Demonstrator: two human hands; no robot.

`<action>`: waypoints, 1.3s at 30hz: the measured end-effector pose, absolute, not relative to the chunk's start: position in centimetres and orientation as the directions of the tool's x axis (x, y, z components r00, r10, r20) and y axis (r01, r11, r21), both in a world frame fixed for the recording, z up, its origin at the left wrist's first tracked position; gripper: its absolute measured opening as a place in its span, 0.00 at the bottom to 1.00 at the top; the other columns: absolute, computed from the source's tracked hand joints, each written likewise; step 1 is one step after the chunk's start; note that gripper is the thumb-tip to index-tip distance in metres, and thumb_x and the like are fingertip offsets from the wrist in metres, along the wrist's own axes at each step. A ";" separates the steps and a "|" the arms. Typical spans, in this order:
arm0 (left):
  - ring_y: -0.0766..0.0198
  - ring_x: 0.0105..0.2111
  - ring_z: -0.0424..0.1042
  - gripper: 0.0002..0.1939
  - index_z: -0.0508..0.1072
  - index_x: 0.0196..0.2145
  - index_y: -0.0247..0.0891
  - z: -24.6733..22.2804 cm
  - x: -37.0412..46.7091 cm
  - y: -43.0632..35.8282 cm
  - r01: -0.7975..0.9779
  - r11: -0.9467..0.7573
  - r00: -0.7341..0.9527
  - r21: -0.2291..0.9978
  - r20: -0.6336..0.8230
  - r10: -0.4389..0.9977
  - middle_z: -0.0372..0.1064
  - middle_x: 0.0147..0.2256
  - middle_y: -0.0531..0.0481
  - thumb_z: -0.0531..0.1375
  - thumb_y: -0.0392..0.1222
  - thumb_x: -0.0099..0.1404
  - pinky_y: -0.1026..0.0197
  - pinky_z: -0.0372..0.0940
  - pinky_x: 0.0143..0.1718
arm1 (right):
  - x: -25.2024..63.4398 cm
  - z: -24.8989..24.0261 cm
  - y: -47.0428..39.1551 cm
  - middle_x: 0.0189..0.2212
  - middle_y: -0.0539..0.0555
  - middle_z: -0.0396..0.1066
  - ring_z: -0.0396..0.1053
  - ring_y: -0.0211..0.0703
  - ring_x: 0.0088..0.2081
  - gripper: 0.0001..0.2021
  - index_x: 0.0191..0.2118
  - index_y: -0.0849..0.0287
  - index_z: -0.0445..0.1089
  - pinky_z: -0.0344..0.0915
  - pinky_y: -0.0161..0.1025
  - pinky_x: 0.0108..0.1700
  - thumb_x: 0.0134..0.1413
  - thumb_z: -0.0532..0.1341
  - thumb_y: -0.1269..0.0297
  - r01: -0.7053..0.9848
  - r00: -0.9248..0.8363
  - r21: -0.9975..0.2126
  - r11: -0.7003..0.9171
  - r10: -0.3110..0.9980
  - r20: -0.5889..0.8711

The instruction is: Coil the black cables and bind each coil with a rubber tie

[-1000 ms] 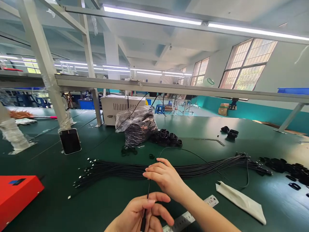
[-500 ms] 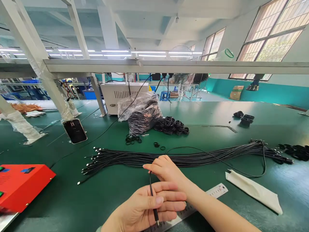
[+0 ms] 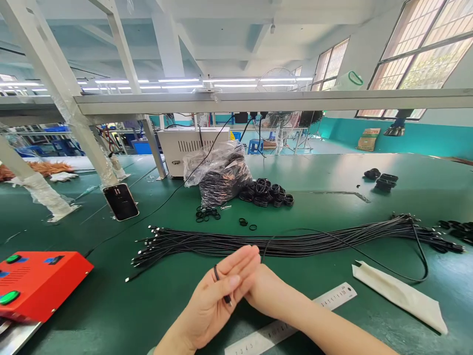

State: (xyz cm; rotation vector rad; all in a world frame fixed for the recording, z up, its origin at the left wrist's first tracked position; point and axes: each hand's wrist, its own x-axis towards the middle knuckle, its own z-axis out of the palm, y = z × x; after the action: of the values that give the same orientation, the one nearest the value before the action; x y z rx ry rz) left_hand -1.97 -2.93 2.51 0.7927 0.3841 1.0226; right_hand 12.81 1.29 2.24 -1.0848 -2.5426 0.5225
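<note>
My left hand (image 3: 218, 296) is palm up at the lower centre, its thumb pressing a black cable (image 3: 227, 299) whose plug end shows below the thumb. My right hand (image 3: 263, 286) is against the left hand's fingertips; its own fingers are mostly hidden behind them. A thin stretch of cable rises from between the hands and runs right in a loop. Just beyond them lies a long bundle of black cables (image 3: 295, 245), with metal plug ends at the left. Beneath the right forearm a steel ruler (image 3: 271, 335) rests diagonally on the green table (image 3: 177, 315).
A red box with green buttons (image 3: 44, 281) stands at left, and a phone (image 3: 120, 202) leans by a wrapped post. Plastic-wrapped cables (image 3: 223, 180) and coiled black rings (image 3: 266, 192) lie behind the bundle. A cream cloth strip (image 3: 401, 297) lies at right.
My hands have come together, and the left fingers have lifted and closed up over the cable. The looped cable at right has shifted. The view has turned slightly left.
</note>
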 end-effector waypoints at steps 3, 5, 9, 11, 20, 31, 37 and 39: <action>0.56 0.66 0.47 0.22 0.73 0.54 0.42 2.7 -2.3 -2.2 -0.571 0.077 0.292 0.817 0.115 0.949 0.56 0.64 0.52 0.57 0.30 0.63 0.60 0.48 0.66 | 13.1 3.0 0.1 0.32 0.52 0.75 0.73 0.42 0.32 0.11 0.41 0.57 0.71 0.62 0.33 0.31 0.65 0.51 0.66 0.592 -0.719 -0.452 0.667 0.691 0.077; 0.55 0.67 0.44 0.23 0.73 0.53 0.44 2.5 -2.5 -1.7 -0.543 -0.018 0.184 0.840 0.140 0.973 0.54 0.65 0.54 0.57 0.31 0.62 0.57 0.43 0.68 | 13.5 3.7 -0.4 0.32 0.54 0.76 0.74 0.45 0.31 0.10 0.44 0.58 0.68 0.60 0.33 0.29 0.65 0.50 0.66 0.600 -0.740 -0.421 0.680 0.672 0.031; 0.57 0.67 0.45 0.24 0.73 0.53 0.47 2.4 -3.2 -1.1 -0.539 -0.101 0.046 0.836 0.149 0.988 0.56 0.65 0.55 0.57 0.31 0.62 0.56 0.41 0.68 | 13.7 5.1 -0.8 0.30 0.55 0.77 0.75 0.49 0.30 0.15 0.55 0.57 0.61 0.59 0.34 0.27 0.65 0.50 0.67 0.620 -0.753 -0.339 0.707 0.658 -0.003; 0.57 0.66 0.47 0.22 0.73 0.53 0.45 3.0 -3.4 -1.3 -0.563 -0.114 0.014 0.819 0.147 0.989 0.57 0.64 0.54 0.56 0.31 0.62 0.56 0.42 0.68 | 13.6 5.8 -1.1 0.31 0.56 0.77 0.76 0.50 0.30 0.17 0.57 0.57 0.59 0.59 0.34 0.27 0.65 0.49 0.67 0.637 -0.743 -0.302 0.709 0.669 0.003; 0.57 0.67 0.46 0.23 0.70 0.56 0.48 4.6 -2.5 -4.5 -0.594 -0.051 0.011 0.803 0.071 0.997 0.57 0.64 0.55 0.56 0.33 0.64 0.57 0.41 0.68 | 14.6 9.1 -4.6 0.27 0.55 0.76 0.74 0.49 0.26 0.12 0.49 0.57 0.66 0.50 0.34 0.21 0.62 0.53 0.66 0.624 -0.771 -0.265 0.735 0.634 -0.055; 0.69 0.65 0.50 0.30 0.56 0.64 0.49 4.2 0.2 -7.4 -0.798 0.119 0.340 0.591 0.279 0.898 0.55 0.65 0.59 0.43 0.29 0.68 0.63 0.45 0.65 | 16.2 4.4 -6.4 0.25 0.46 0.71 0.66 0.33 0.18 0.11 0.39 0.55 0.68 0.57 0.28 0.24 0.59 0.50 0.75 0.566 -0.708 -0.682 0.463 0.697 -0.114; 0.67 0.66 0.46 0.31 0.60 0.61 0.56 4.9 1.1 -9.0 -0.740 0.178 0.458 0.649 0.292 0.839 0.53 0.65 0.62 0.47 0.28 0.65 0.61 0.45 0.65 | 16.8 4.1 -5.8 0.18 0.46 0.64 0.63 0.35 0.19 0.13 0.36 0.58 0.68 0.58 0.30 0.26 0.61 0.47 0.74 0.574 -0.630 -0.707 0.413 0.774 -0.060; 0.66 0.67 0.43 0.34 0.59 0.61 0.60 4.9 1.0 -9.0 -0.706 0.124 0.389 0.697 0.236 0.890 0.52 0.66 0.64 0.47 0.26 0.64 0.58 0.42 0.66 | 17.1 4.7 -6.0 0.19 0.46 0.65 0.62 0.35 0.20 0.12 0.34 0.58 0.67 0.57 0.30 0.27 0.60 0.48 0.75 0.567 -0.670 -0.671 0.478 0.742 -0.037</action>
State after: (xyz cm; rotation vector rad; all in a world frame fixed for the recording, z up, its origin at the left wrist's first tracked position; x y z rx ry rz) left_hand 0.96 -8.97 4.91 0.8416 0.2633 1.1833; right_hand 17.12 -6.01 4.68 -1.1183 -2.4681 0.9760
